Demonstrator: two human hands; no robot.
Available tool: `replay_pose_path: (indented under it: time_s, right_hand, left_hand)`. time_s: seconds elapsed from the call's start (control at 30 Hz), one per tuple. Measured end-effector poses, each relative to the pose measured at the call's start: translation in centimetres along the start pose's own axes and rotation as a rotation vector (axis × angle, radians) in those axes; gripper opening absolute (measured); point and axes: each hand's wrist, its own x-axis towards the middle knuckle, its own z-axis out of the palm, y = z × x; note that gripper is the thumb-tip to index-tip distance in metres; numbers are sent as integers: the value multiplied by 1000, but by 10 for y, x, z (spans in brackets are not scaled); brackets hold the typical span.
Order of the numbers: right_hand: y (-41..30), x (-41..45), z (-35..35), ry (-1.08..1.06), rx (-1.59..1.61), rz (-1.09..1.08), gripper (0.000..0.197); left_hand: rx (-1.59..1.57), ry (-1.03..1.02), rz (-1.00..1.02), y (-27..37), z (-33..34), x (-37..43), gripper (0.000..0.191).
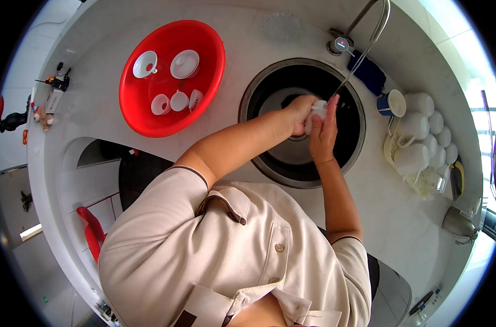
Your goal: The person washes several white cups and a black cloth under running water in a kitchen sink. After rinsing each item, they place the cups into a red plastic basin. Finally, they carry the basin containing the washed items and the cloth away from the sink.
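Over the round steel sink (pixel 248 88), my left hand (pixel 303 114) grips a small white cup (pixel 319 108) from its left side. My right hand (pixel 325 128) lies against the cup's right side, with its thumb across it. Its fingertips are near the end of the curved metal faucet (pixel 380 30). Part of the cup is hidden by the fingers. Left of the sink, a red plastic basin (pixel 172 126) holds several small white cups (pixel 160 104), a white strainer or funnel-like piece (pixel 144 64) and a round white lidded piece (pixel 185 64).
A dark blue cloth (pixel 367 72) lies beside the faucet base. At the right, a blue paper cup (pixel 391 103) stands by a rack (pixel 391 149) of several white mugs (pixel 412 159). A metal pitcher (pixel 458 222) is farther along the counter. A clear glass or plastic dish (pixel 281 26) sits behind the sink.
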Motion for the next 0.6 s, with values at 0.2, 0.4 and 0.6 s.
replay_pose_path:
  time_s: [0.2,0.4,0.6]
  right_hand:
    - [-6,26,-7,-48,704,790,53]
    - [-7,11,11,62,51,158,55]
    - [-7,31,-9,-154,489,652,53]
  left_hand:
    - [1331,253,1035,-8,-1,-24,32]
    - [-3,266,172,-6,23,-25,31]
    - [528,207,457,-9,-8,-28,27]
